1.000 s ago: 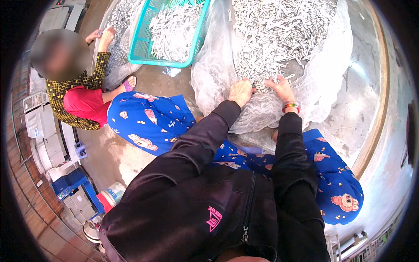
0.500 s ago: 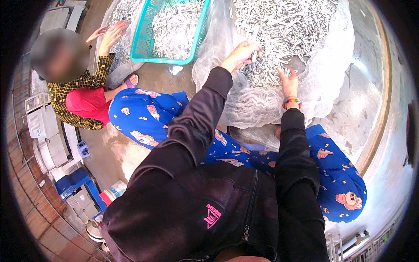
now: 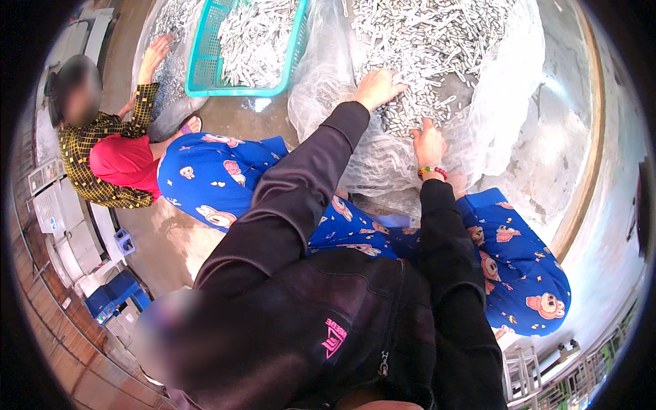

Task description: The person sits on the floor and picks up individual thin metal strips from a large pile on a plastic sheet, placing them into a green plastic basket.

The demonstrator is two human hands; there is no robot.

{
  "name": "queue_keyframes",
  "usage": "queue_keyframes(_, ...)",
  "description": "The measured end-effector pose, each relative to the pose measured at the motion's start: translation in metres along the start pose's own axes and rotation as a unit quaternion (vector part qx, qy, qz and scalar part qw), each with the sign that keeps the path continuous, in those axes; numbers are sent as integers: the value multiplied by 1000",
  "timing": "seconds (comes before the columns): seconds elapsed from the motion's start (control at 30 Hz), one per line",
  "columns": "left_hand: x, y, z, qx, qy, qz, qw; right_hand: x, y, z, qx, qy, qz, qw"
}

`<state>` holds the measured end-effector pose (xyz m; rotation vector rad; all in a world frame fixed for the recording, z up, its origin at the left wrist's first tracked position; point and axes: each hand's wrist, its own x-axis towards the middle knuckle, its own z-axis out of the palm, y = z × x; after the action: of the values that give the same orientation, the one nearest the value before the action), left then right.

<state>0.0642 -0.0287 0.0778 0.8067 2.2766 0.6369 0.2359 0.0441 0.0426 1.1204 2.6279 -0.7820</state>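
Note:
Small silver metal pieces (image 3: 437, 34), many shaped like narrow loops, lie heaped on a sheet of white mesh netting (image 3: 506, 130) in front of me. My left hand (image 3: 378, 89) is over the left edge of the heap, back upward, its thumb stretched out to the right. No piece shows in it, though its fingertips are partly hidden. Nearer to me, my right hand (image 3: 430, 145) rests at the heap's near edge with its index finger and thumb apart, touching loose pieces. A beaded bracelet (image 3: 432, 171) is on that wrist.
A teal plastic basket (image 3: 239, 91) of longer silver pieces stands left of the netting. Beyond it, a co-worker (image 3: 102, 164) in a checked top sits with a hand (image 3: 156, 55) at another pile (image 3: 171, 27). My bent knees in blue patterned trousers (image 3: 526, 273) flank my arms.
My left hand has let go of the pieces it was holding and turned back upward. My right hand has moved left and nearer to me. The co-worker's hands have parted; the view has shifted slightly.

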Motion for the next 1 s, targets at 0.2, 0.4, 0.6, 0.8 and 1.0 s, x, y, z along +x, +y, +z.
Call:
queue_keyframes(0.2, 14, 0, 11, 50, -18, 77, 996, 21, 18, 6, 58, 9, 6, 998)
queue_keyframes(0.4, -6, 3, 24, 111, -103, 106, 983, 49, 63, -12, 547, -5, 251, 799)
queue_keyframes(0.6, -19, 15, 35, 236, -69, 134, 960, 90, 59, -32, 535, 41, 184, 824)
queue_keyframes(0.8, -21, 6, 25, 174, -17, 53, 983, 122, 34, -28, 44, 79, 31, 995)
queue_keyframes(1.0, 12, -45, 0, -183, 84, -82, 976, 122, 30, 1, 47, 3, 72, 996)
